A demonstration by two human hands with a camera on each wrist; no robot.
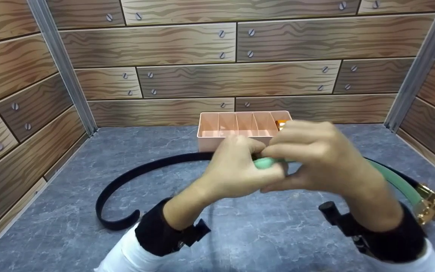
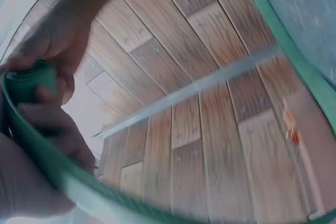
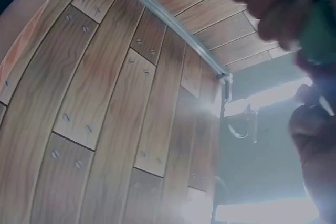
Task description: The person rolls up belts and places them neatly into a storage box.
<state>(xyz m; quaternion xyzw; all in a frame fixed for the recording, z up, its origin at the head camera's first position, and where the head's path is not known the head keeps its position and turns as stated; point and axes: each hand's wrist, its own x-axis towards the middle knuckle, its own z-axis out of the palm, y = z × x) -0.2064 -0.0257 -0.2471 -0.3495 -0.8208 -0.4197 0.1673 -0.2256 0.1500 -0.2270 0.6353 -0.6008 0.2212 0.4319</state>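
Grey marbled tabletop (image 1: pixel 263 234): your left hand (image 1: pixel 240 170) and right hand (image 1: pixel 315 160) pinch the green strap (image 1: pixel 395 180), apparently part-coiled; its stretch near the gold buckle (image 1: pixel 431 204) lies unrolled.

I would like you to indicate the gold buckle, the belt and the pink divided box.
Gold buckle (image 1: pixel 431 204): head view, on its shiny body.
Belt (image 1: pixel 157 164): head view, on its black curved stretch.
Pink divided box (image 1: pixel 210 144): head view, on its front wall.

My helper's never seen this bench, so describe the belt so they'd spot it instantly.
On the grey tabletop, find the pink divided box. In front of it, the left hand and right hand hold the belt. Unlike the box, it's a long black-and-green strip with a gold buckle.
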